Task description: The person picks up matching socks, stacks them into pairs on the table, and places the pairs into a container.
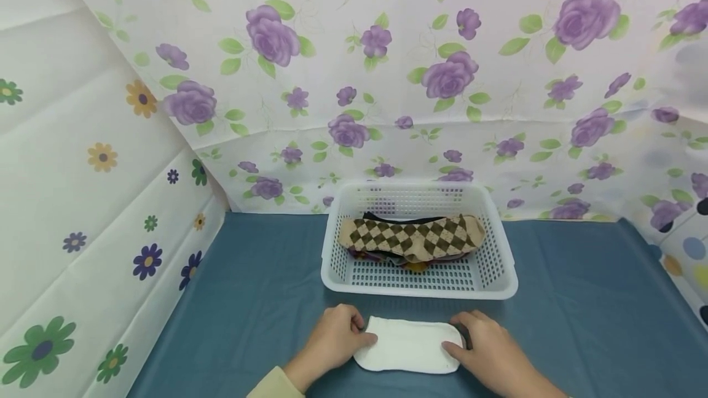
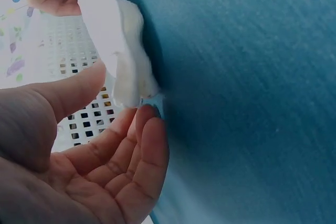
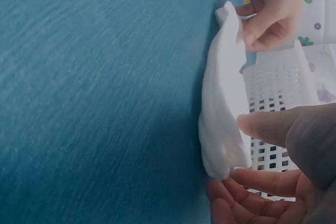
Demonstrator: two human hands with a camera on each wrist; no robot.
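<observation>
A white sock [image 1: 409,344], laid flat and sideways, is on the blue tabletop between my two hands. My left hand [image 1: 338,336] pinches its left end, the thumb on top and the fingertips at the edge. On the other side, my right hand [image 1: 489,349] pinches the right end in the same way. Seen in the left wrist view, the sock [image 2: 113,35] has soft, thick layers and a wavy edge. The right wrist view shows the thumb pressing on the sock [image 3: 223,103], with the fingers curled at its end.
Just behind the sock stands a white plastic basket [image 1: 420,290] with perforated walls. A checkered brown and beige cloth item [image 1: 409,239] lies in it, over darker pieces. Flower-printed sheets [image 1: 354,78] rise behind and at both sides of the blue tabletop [image 1: 249,275].
</observation>
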